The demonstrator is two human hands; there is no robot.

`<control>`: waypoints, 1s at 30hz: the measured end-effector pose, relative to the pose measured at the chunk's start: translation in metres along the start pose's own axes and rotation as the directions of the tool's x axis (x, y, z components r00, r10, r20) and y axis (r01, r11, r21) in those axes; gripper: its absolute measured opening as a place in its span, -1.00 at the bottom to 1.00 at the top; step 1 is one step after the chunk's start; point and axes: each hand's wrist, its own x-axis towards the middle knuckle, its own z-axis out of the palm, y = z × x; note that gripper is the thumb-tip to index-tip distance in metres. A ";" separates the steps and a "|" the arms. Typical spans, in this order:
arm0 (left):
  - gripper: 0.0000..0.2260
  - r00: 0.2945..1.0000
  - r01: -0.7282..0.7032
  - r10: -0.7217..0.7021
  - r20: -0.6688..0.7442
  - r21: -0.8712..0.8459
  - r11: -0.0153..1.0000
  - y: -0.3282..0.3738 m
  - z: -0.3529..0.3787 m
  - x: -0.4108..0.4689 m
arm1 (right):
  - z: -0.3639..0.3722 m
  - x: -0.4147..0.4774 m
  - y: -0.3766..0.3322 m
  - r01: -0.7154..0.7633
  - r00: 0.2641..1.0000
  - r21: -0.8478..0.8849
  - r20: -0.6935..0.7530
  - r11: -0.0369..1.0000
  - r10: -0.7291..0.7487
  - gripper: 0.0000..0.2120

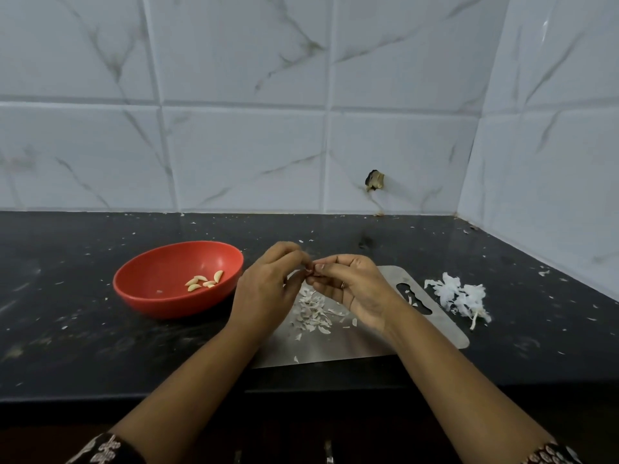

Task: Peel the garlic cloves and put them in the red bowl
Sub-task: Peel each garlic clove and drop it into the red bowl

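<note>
Sleeves first: patterned cuffs, left sleeve (104, 450) and right sleeve (552, 453), sit right at the bottom edge with both bare forearms reaching forward. Behind the hands is a white marble-look tiled wall (234, 128), and under them a black speckled counter (67, 346) dotted with bits of skin. Directly below the hands lies a flat metal board (335, 346), its handle cutout out past the right hand. The red bowl (160, 306) sits just left of the left hand, on the counter and off the board.

The left hand (268, 286) and right hand (355, 289) meet fingertip to fingertip above the board, both pinching one small garlic clove (313, 271). It's mostly hidden by the fingers, so I can't tell how much skin is on it.

Right of the right hand there's a fluffy white heap of husk (459, 296) on the counter. Beneath the hands, a smaller scatter of peelings (313, 313) lies on the board. A few peeled cloves (204, 282) lie in the bowl.
</note>
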 end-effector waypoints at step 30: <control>-0.81 0.946 0.309 -0.279 0.165 -0.198 0.930 -0.008 0.009 0.000 | 0.001 0.005 0.011 0.200 0.963 -0.171 -0.149 0.965 -0.225 -0.66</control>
